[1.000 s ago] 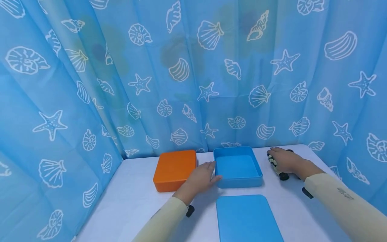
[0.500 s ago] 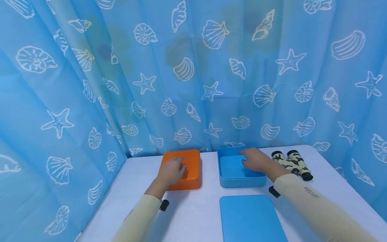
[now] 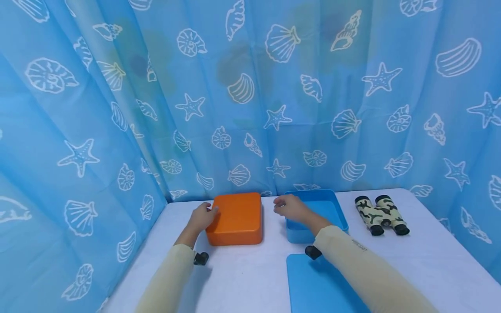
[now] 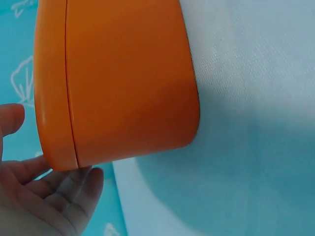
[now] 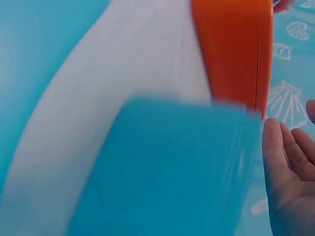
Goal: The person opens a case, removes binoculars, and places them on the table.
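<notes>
An orange box (image 3: pixel 234 221) with its lid on stands at the back of the table, left of centre. My left hand (image 3: pixel 202 218) is at its left side; in the left wrist view the fingers (image 4: pixel 84 199) lie by the lid's edge with the thumb apart, and contact is unclear. My right hand (image 3: pixel 292 208) is over the left part of a lidless blue box (image 3: pixel 313 237), holding nothing, its fingers extended toward the orange box in the right wrist view. In front of the blue box lies a flat blue lid (image 3: pixel 318 284).
Camouflage binoculars (image 3: pixel 381 215) lie on the white table (image 3: pixel 242 278) to the right of the blue box. A blue shell-patterned curtain (image 3: pixel 250 108) hangs behind the table and along its sides.
My right hand has let go of the binoculars and moved left over the blue box. My left hand has gone from between the boxes, across the orange box, to its left side.
</notes>
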Available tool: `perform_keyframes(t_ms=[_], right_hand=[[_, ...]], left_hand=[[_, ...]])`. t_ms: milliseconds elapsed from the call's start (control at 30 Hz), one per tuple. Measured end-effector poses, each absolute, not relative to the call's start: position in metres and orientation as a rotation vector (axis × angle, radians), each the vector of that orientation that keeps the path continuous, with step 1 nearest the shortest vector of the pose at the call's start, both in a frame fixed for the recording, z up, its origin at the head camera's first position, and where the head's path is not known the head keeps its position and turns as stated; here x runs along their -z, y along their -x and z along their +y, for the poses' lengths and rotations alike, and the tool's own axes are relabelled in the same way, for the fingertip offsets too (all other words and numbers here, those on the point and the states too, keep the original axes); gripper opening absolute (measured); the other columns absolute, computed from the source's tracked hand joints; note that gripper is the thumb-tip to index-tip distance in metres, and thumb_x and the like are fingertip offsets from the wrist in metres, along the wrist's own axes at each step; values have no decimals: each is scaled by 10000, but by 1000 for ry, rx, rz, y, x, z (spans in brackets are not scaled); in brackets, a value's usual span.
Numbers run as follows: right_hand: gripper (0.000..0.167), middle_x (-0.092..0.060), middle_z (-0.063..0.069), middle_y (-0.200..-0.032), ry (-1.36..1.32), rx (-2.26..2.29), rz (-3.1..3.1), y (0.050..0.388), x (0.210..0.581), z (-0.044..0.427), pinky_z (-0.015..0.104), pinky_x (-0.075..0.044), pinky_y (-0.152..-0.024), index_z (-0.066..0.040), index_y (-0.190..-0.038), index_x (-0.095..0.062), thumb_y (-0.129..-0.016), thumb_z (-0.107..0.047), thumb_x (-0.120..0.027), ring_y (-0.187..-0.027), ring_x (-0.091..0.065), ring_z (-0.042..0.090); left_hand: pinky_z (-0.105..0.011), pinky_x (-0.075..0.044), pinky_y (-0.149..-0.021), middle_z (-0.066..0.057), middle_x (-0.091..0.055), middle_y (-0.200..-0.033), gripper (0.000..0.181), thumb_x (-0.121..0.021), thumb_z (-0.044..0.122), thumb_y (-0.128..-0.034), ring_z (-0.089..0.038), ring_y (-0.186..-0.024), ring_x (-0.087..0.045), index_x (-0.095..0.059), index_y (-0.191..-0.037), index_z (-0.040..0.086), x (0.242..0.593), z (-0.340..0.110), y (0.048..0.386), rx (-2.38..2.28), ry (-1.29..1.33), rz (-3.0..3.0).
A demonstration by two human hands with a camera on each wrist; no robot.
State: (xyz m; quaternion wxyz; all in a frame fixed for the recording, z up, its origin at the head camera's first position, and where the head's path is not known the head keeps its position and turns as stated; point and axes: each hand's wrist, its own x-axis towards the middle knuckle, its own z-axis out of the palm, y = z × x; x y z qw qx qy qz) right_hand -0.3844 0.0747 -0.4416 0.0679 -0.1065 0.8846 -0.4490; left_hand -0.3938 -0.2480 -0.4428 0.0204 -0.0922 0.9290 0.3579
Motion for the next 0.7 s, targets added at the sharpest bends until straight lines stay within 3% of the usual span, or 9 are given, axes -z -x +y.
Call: perform_keyframes(t_ms=[200, 400, 533, 700], right_hand=[[427, -632, 150, -1160, 77, 1781, 2290, 391, 452, 38, 401, -518, -902, 33, -1344, -509, -961, -127, -612, -1025, -644, 282], [470, -576, 233, -1238, -70, 2026, 2075, 398, 454, 21, 404, -493, -940, 104, -1366, -436, -953, -62, -587, -1117, -599, 339], [440, -556, 239, -1240, -194, 2107, 1948, 401, 450, 16, 425, -467, -978, 116, -1333, -447, -953, -61, -581, -1111, -582, 343], [420, -568, 231, -1248, -267, 2117, 1855, 405, 446, 14, 390, -502, -933, 82, -1315, -482, -950, -92, -595, -1088, -592, 319]], left_hand=[[-535, -435, -986, -185, -524, -1295, 570, -569, 384, -969, -355, -1103, -517, -433, -1372, 5, 443, -254, 398, -1267, 449, 2751], [-487, -468, -966, -175, -551, -1233, 491, -575, 310, -970, -340, -1063, -537, -469, -1324, -14, 436, -252, 405, -1345, 495, 2694], [-497, -455, -978, -186, -530, -1272, 510, -575, 295, -972, -357, -1096, -527, -437, -1349, -20, 436, -253, 411, -1399, 523, 2630], [-504, -462, -967, -186, -530, -1286, 530, -595, 299, -957, -372, -1093, -540, -433, -1362, -2, 439, -258, 419, -1423, 583, 2559]])
